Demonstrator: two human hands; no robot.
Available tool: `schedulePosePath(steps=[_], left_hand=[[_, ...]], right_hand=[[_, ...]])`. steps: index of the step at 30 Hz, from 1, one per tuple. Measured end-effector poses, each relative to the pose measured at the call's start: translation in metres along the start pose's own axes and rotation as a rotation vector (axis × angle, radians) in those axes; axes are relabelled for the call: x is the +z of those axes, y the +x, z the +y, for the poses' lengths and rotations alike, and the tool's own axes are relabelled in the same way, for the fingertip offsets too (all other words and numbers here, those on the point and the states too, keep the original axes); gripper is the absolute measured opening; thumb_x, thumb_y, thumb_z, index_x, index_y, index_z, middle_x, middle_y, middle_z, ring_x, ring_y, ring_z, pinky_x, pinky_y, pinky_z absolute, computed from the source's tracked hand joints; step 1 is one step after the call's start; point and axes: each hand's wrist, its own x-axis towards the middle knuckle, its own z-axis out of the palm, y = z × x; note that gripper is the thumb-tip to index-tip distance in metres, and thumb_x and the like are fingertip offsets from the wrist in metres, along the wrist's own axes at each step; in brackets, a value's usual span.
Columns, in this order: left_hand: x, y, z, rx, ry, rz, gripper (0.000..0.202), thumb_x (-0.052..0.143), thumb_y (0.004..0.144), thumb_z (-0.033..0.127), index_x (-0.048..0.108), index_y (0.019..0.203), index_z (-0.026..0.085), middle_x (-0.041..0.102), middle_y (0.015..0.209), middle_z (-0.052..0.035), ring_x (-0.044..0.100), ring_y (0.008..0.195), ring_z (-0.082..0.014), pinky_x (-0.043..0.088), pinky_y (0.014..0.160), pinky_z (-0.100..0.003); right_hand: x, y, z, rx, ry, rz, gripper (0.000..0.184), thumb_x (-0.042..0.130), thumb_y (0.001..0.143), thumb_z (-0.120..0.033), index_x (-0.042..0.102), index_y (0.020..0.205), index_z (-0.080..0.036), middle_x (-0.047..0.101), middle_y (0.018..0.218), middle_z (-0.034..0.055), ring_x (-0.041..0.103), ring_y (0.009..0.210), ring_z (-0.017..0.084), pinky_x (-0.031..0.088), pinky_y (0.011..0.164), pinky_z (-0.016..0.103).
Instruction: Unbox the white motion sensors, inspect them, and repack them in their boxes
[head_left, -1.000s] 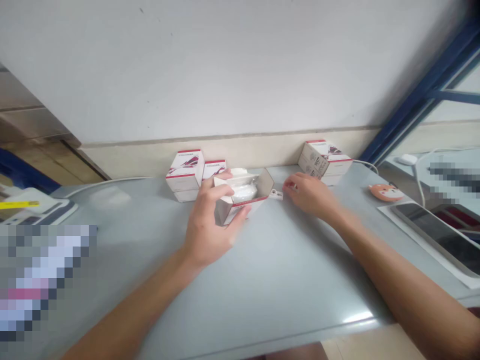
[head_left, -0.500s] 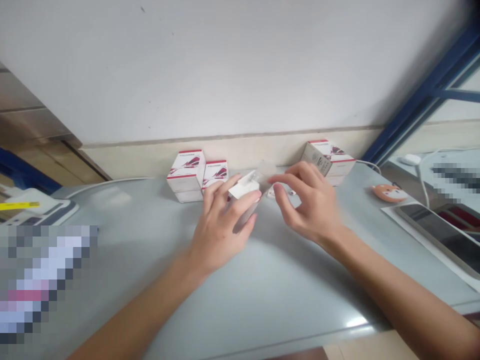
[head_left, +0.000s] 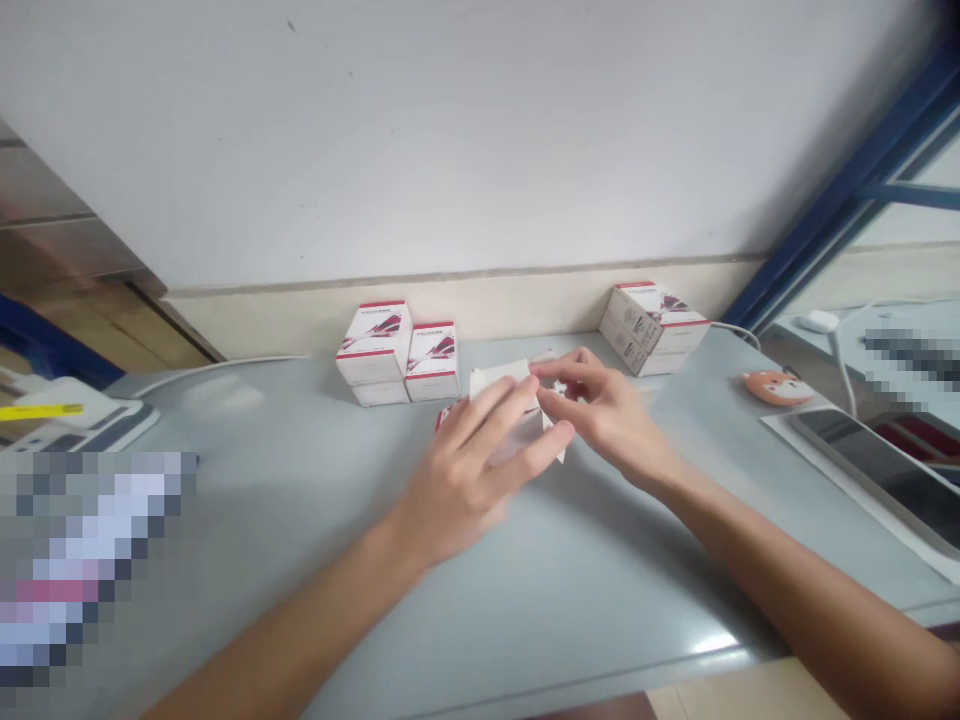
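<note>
Hands, left (head_left: 465, 490) and right (head_left: 607, 425), around white cardboard box (head_left: 495, 382) on grey counter (head_left: 600, 600)

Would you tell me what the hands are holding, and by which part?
The left hand and right hand hold an open white box: the left across its near side, the right pinching its top flap, though its grip is partly hidden.

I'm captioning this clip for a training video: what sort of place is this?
Probably a small shop or packing counter: matching white-and-red product boxes stand on a grey counter, with a dark-screened tablet lying at its right end.
</note>
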Motion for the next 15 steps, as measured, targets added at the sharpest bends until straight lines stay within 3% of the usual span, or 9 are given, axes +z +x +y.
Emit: schedulePosePath(steps=[3,7,13,15], left_hand=[[-0.003,-0.002,-0.001,0.038,0.014,-0.062,0.062,0.063,0.089,-0.007,0.058,0.142,0.023,0.063,0.152,-0.0178,0.059,0.146,-0.0324,0.06,0.111,-0.048],[-0.005,-0.001,-0.007,0.038,-0.052,-0.071,0.062,0.061,0.089,-0.007,0.057,0.143,0.023,0.062,0.153,-0.0155,0.054,0.151,-0.0303,0.058,0.116,-0.048],[0.003,-0.005,-0.008,-0.108,-0.115,0.018,0.074,0.073,0.088,0.003,0.047,0.153,0.028,0.06,0.154,-0.0104,0.023,0.166,-0.0392,0.04,0.126,-0.07],[0.008,-0.01,-0.007,-0.2,-0.173,0.028,0.081,0.075,0.09,0.007,0.04,0.158,0.031,0.049,0.163,-0.0132,0.036,0.161,-0.0396,0.05,0.121,-0.066]], right_hand=[[0.007,0.005,0.017,-0.093,0.022,0.041,0.016,0.078,0.088,-0.04,0.083,0.1,-0.032,0.059,0.096,0.0036,0.051,0.09,0.022,0.048,0.086,0.042],[0.011,0.006,0.024,-0.201,-0.041,0.088,0.01,0.075,0.091,-0.037,0.081,0.099,-0.033,0.055,0.102,0.0048,0.054,0.107,0.026,0.048,0.099,0.047],[0.01,0.003,0.016,-0.316,-0.165,0.175,0.006,0.072,0.095,-0.035,0.076,0.096,-0.03,0.052,0.106,0.0049,0.055,0.11,0.026,0.046,0.104,0.05],[0.009,0.003,0.014,-0.394,-0.24,0.192,0.005,0.071,0.096,-0.033,0.074,0.096,-0.03,0.052,0.107,0.0051,0.055,0.11,0.026,0.045,0.105,0.051]])
